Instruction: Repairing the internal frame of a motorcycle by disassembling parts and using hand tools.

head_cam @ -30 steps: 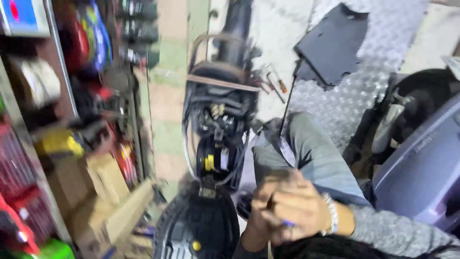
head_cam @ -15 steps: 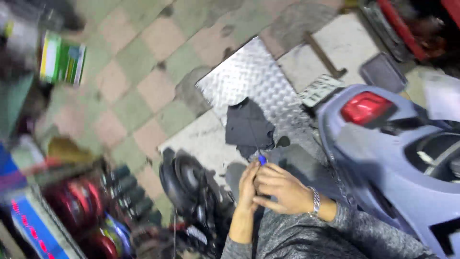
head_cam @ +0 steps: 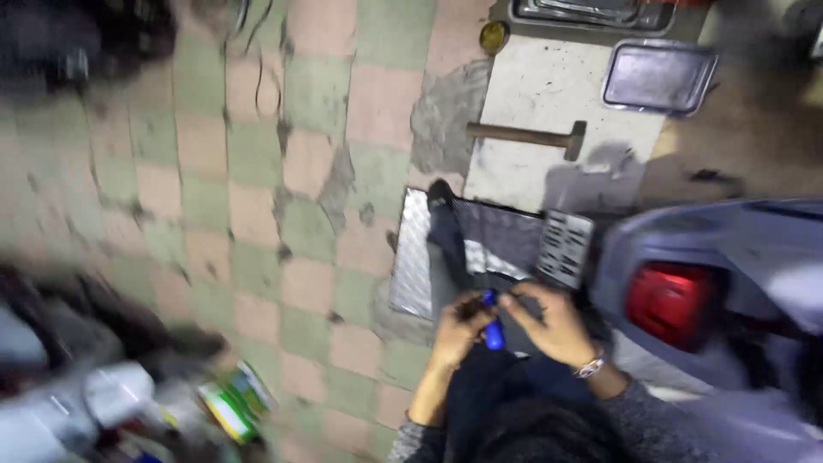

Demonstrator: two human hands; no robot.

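Observation:
My left hand [head_cam: 457,330] and my right hand [head_cam: 555,324] meet low in the middle of the view, both closed around a small blue-handled tool [head_cam: 492,330]. A metal bracelet [head_cam: 590,368] sits on my right wrist. A dark cloth [head_cam: 453,244] lies just above the hands on a ribbed metal plate [head_cam: 415,257]. The rear of a grey-blue scooter [head_cam: 711,257] with a red tail light [head_cam: 673,294] is right of my right hand. The picture is blurred.
A wooden-handled hammer [head_cam: 527,135] lies on a concrete patch, with a metal tray [head_cam: 658,77] beyond it. The floor is worn green and pink tiles [head_cam: 249,171]. A green and yellow can [head_cam: 236,403] and blurred clutter sit at lower left.
The view has swung across the floor; shelves and a dismantled scooter front left the frame, and the hammer and tray came in. Both hands stay together on the blue-handled tool.

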